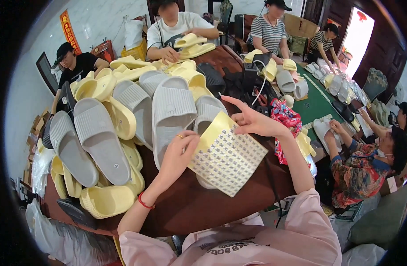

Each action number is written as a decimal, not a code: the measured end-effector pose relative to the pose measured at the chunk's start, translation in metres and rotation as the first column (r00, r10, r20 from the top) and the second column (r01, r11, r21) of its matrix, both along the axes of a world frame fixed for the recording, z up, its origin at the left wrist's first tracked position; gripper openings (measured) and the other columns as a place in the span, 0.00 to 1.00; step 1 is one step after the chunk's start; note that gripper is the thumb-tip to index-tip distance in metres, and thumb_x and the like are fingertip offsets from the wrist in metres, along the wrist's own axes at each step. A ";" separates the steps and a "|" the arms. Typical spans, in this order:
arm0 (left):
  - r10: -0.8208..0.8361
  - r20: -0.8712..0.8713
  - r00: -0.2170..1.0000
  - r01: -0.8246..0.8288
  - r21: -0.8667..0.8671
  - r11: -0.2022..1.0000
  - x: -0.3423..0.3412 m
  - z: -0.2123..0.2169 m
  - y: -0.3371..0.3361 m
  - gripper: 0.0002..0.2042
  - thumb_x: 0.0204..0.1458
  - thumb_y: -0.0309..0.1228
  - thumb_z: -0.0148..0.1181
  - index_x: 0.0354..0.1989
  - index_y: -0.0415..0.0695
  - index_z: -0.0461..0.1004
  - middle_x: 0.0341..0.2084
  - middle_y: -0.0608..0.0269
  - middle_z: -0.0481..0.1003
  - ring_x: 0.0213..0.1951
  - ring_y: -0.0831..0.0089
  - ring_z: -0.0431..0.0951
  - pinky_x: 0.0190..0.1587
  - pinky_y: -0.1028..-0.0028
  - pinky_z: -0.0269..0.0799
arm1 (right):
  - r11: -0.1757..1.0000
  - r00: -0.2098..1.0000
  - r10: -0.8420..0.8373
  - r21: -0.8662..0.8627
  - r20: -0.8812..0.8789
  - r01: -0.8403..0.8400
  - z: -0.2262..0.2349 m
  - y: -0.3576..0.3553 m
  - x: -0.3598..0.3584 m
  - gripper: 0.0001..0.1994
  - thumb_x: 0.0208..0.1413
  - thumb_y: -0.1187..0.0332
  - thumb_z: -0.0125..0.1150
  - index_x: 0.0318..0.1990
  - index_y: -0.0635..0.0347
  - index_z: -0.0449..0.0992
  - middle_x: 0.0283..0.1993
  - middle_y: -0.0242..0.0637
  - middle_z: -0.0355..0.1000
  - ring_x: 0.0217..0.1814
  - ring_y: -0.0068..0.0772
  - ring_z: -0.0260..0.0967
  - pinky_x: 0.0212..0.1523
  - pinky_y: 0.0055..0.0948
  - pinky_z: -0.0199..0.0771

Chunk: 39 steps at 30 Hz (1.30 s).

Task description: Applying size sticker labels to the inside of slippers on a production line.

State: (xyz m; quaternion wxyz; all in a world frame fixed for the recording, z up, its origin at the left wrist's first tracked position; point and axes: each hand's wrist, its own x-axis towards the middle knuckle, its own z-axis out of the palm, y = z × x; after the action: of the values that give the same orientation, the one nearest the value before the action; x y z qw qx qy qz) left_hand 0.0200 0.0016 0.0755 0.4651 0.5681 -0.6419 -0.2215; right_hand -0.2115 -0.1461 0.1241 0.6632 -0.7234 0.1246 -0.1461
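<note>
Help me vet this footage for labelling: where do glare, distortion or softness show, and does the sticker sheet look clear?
Head view: glare whites out the doorway at upper right; same head view: the fisheye leaves black corners; head view again: the sticker sheet is clearest in its upper marks, the lower rows less distinct.

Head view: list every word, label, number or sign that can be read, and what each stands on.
Described, not quoted:
Sticker sheet: rows of dark numbers, legible toward the top.
Gray slipper: round insole sticker, too small to read reliably.
Red wall banner: a vertical column of characters.
Pink top: dark lettering, creased, not fully readable.
Black T-shirt: small print, too blurred to read.
</note>
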 end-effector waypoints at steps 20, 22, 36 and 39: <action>0.393 0.516 0.761 -0.295 -0.264 0.918 -0.016 -0.033 -0.073 0.26 0.49 0.37 0.58 0.54 0.38 0.57 0.46 0.46 0.71 0.52 0.51 0.69 0.61 0.57 0.52 | 0.920 0.959 -0.207 -0.372 -0.192 0.124 -0.031 -0.039 -0.022 0.41 0.55 0.78 0.50 0.72 0.41 0.39 0.37 0.28 0.69 0.32 0.14 0.57 0.37 0.17 0.62; 0.461 0.535 0.708 -0.335 -0.320 0.886 -0.014 -0.038 -0.084 0.26 0.48 0.35 0.59 0.53 0.37 0.59 0.46 0.46 0.72 0.53 0.52 0.69 0.62 0.57 0.51 | 0.943 0.970 -0.176 -0.310 -0.169 0.117 -0.034 -0.039 -0.020 0.40 0.55 0.79 0.49 0.72 0.41 0.39 0.38 0.29 0.70 0.33 0.14 0.57 0.38 0.17 0.63; 0.700 0.015 0.714 -0.661 -0.314 0.682 -0.012 0.012 -0.061 0.08 0.55 0.24 0.50 0.40 0.32 0.64 0.40 0.42 0.69 0.49 0.45 0.64 0.58 0.57 0.55 | 0.909 0.877 0.099 -0.315 -0.470 -0.271 -0.031 -0.026 -0.014 0.43 0.52 0.79 0.52 0.73 0.44 0.38 0.32 0.28 0.68 0.33 0.17 0.62 0.36 0.20 0.64; 0.549 -0.242 0.800 -0.599 -0.256 0.759 -0.011 0.024 -0.056 0.08 0.57 0.24 0.47 0.41 0.32 0.64 0.41 0.41 0.68 0.48 0.46 0.63 0.56 0.57 0.54 | 0.872 0.954 -0.096 -0.486 -0.284 -0.057 -0.055 -0.018 0.010 0.39 0.51 0.79 0.55 0.71 0.51 0.45 0.31 0.36 0.69 0.33 0.29 0.67 0.38 0.28 0.68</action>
State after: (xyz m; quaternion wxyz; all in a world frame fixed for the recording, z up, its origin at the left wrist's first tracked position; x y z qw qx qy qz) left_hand 0.0087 -0.0542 0.0997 0.6437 0.6359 -0.4258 -0.0038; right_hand -0.2015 -0.1643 0.0696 0.4308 -0.8796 0.1899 -0.0682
